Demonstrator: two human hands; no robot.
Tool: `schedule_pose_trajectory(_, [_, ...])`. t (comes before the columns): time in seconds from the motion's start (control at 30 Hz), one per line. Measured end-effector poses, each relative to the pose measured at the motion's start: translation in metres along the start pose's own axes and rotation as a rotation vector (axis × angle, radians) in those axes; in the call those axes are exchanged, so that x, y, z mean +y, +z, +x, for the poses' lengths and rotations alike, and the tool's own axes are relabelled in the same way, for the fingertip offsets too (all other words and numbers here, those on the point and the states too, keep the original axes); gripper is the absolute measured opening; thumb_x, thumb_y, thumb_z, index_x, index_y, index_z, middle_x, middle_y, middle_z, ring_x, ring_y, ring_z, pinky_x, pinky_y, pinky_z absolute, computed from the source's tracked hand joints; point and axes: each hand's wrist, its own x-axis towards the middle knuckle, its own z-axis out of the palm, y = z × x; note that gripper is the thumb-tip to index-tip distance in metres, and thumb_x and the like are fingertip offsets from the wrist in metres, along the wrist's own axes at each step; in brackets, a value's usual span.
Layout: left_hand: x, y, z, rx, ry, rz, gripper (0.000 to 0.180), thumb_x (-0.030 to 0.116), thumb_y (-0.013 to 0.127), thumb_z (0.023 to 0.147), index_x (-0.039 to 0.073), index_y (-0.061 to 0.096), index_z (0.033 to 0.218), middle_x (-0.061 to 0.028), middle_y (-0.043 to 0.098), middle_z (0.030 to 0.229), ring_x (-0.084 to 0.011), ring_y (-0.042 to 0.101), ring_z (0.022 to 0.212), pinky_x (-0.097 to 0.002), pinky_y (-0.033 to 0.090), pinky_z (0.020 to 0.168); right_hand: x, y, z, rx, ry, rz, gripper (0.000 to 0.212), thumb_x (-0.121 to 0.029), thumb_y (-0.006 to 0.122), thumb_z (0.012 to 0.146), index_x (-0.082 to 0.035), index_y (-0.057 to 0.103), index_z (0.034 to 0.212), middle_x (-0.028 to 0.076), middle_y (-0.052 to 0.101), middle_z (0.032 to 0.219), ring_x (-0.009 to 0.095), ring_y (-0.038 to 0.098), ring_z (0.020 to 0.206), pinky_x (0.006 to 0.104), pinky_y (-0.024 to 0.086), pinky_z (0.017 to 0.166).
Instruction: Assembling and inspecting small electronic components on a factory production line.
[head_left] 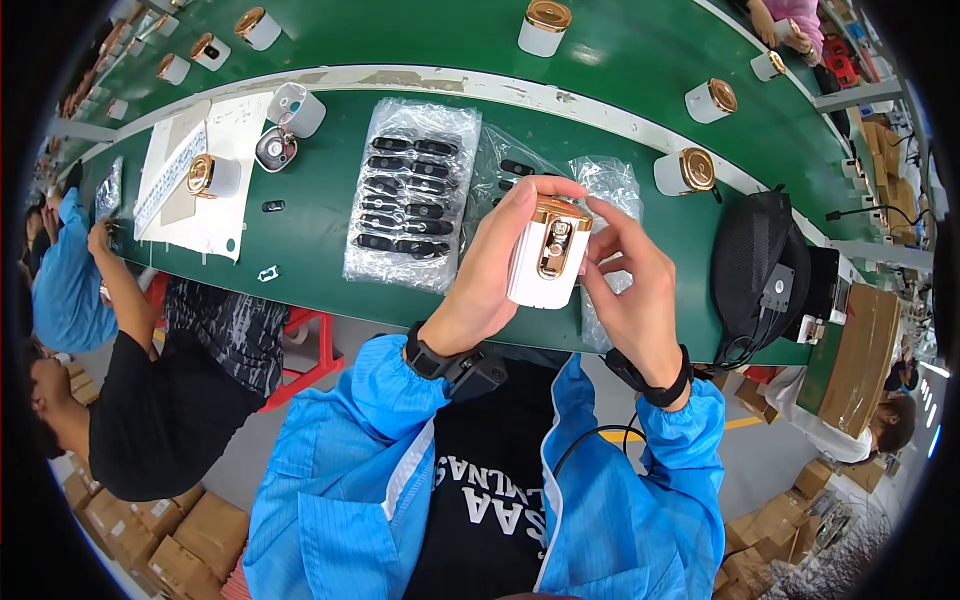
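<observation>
Head view: grasping white-and-gold canister in left hand, right of plastic sheet bearing black parts; cannot tell whether gripping with right hand. Judged partly assembled, with gold top fitted, front slot apparently left to cover.

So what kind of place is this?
Probably a factory assembly line: matching white-and-gold containers are spread along green workbenches, small black parts lie in rows on clear plastic, and other people sit nearby.
</observation>
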Motion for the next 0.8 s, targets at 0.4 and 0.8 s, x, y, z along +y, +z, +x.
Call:
schedule_pose_trajectory(0.4, [0.009, 0.005, -0.011, 0.066, -0.048, -0.018, 0.057, 0.051, 0.03, 0.116, 0.005, 0.055, 0.138, -0.011, 0.069, 0.099, -0.0202, 0.07, 0.084, -0.048, 0.065, 0.089, -0.029, -0.028, -0.007, 0.02, 0.072, 0.147, 0.012, -0.002, 0.056, 0.108, 0.003, 0.059, 0.119, 0.006, 0.063, 0.093, 0.012, 0.064, 0.083, 0.0271, 0.054, 0.074])
schedule_pose_trajectory(0.8, [0.005, 0.005, -0.016, 0.088, 0.077, 0.165, 0.054, 0.049, 0.032, 0.116, 0.004, 0.054, 0.138, -0.011, 0.069, 0.101, -0.0175, 0.071, 0.086, -0.0336, 0.061, 0.073, -0.041, -0.002, -0.018, -0.196, 0.169, 0.36, 0.03, 0.001, 0.065, 0.097, -0.008, 0.043, 0.116, -0.002, 0.04, 0.085, 0.006, 0.036, 0.074, 0.0221, 0.034, 0.068])
